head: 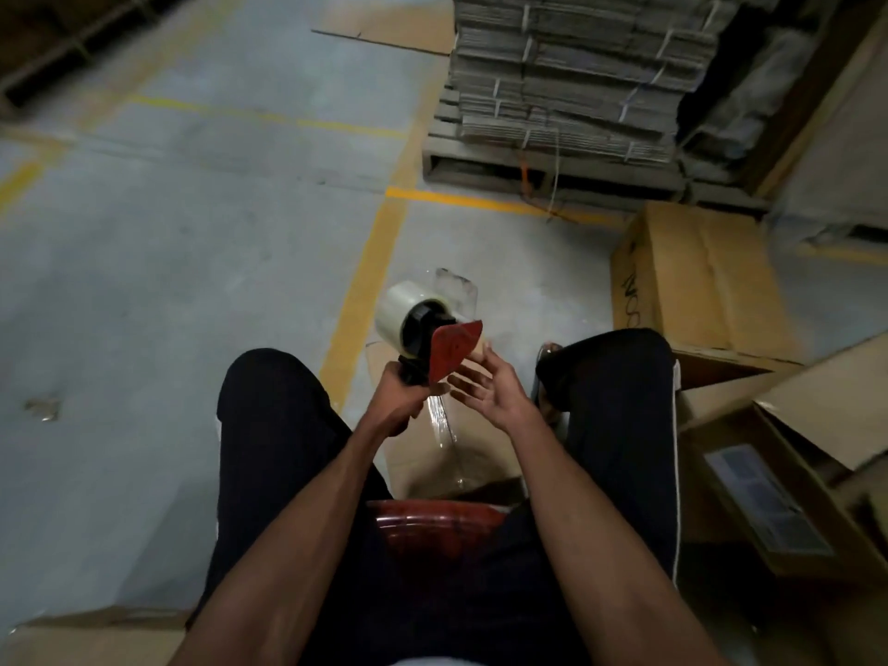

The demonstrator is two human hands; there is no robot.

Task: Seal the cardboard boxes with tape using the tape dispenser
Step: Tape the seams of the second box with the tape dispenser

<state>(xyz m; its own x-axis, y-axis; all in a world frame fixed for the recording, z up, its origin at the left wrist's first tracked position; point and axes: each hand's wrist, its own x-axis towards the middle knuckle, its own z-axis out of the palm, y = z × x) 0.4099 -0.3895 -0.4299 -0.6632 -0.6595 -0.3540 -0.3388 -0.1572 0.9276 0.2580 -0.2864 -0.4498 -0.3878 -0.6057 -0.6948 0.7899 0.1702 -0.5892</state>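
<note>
Concrete floor (pixel 192 262) | left hand (pixel 401 401) grips tape dispenser (pixel 427 331) | right hand (pixel 490 391) open alongside

A single view is given, taken from a camera worn on the head of a seated person and aimed forward and steeply down. The person's own forearms and dark-trousered knees (pixel 269 415) are seen from above at close range, filling the lower half of the frame. The grey floor (pixel 168 242) with yellow lines is shown beyond them, farther off. A stack of flattened cardboard (pixel 576 74) is caught at the upper right edge. Straight lines are bent outward toward the borders by the wide-angle lens.
</note>
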